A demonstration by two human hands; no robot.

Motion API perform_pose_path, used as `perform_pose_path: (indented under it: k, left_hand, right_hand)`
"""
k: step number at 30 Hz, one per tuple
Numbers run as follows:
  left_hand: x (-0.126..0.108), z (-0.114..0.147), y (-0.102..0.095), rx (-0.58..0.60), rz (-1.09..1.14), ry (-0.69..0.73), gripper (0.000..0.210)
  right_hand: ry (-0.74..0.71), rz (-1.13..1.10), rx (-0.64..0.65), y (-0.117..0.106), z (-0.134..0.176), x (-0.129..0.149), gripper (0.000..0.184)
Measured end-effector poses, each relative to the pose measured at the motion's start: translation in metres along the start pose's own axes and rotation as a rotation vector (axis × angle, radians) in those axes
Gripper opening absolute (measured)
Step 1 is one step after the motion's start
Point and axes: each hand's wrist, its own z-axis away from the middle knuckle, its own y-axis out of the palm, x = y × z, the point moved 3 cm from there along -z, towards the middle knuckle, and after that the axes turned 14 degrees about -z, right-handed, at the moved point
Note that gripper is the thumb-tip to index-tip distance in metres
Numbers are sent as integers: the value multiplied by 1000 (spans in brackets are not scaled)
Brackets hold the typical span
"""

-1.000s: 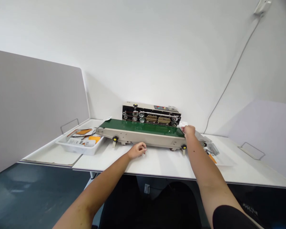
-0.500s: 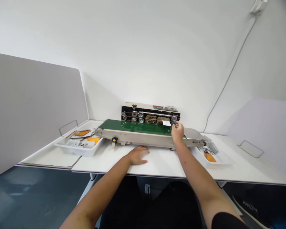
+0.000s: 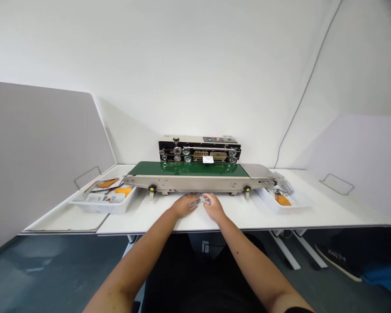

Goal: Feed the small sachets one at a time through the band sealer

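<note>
Packet (image 3: 207,159) at far edge of belt (image 3: 195,170), long side along it. Left hand (image 3: 183,206), right hand (image 3: 214,209) both nearside, right nearer; fingers curled, can't tell if gripping.

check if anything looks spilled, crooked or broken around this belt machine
Nothing looks spilled or broken. At most, the packets in the left bin lie jumbled, some jutting above its rim, which looks untidy. The white card-like piece at the belt machine sits roughly level.
</note>
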Motion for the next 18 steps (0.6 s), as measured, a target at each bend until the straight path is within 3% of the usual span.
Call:
perform_pose_path:
  k: [2,4,9,14,18]
  left_hand:
    - [3,0,0,34,-73,-43,44]
    - [4,0,-1,42,-95,-94,37]
    - [-6,-4,-17,-93,-29,-103,24]
    - [-5,-3,-26,-168,115,-163,23]
    - [1,-4,-23,-172,329,-264,28]
  right_hand:
    - [27,8,12,-1,-1,-4,42]
    - [48,3,5,-2,-1,-6,40]
    - [27,-92,46,-1,-1,-1,49]
    - [100,-209,112,3,1,2,23]
    - [275,-417,74,3,2,-3,19]
